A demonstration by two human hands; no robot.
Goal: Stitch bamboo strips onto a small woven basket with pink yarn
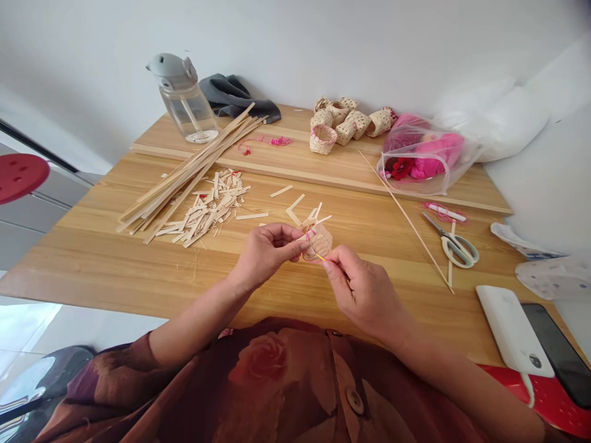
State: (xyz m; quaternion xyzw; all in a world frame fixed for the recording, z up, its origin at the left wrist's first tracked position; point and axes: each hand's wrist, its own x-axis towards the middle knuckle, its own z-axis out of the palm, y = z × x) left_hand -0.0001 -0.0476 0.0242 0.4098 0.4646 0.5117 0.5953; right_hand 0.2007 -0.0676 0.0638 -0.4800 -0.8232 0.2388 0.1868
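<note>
In the head view, your left hand (269, 253) is clenched on the left side of the small woven basket (318, 242), your right hand (364, 290) pinches a thin yellow strip (320, 257) at its lower edge, and the basket sits between both hands above the wooden tabletop (92, 271), its loose strip ends pointing away from you

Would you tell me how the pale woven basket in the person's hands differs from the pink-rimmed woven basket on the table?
The hand-held pale woven basket bristles with loose strip ends and is tilted; the pink-rimmed woven basket has a tidy rim and stands upright on the table. Both are woven from pale strips.
</note>
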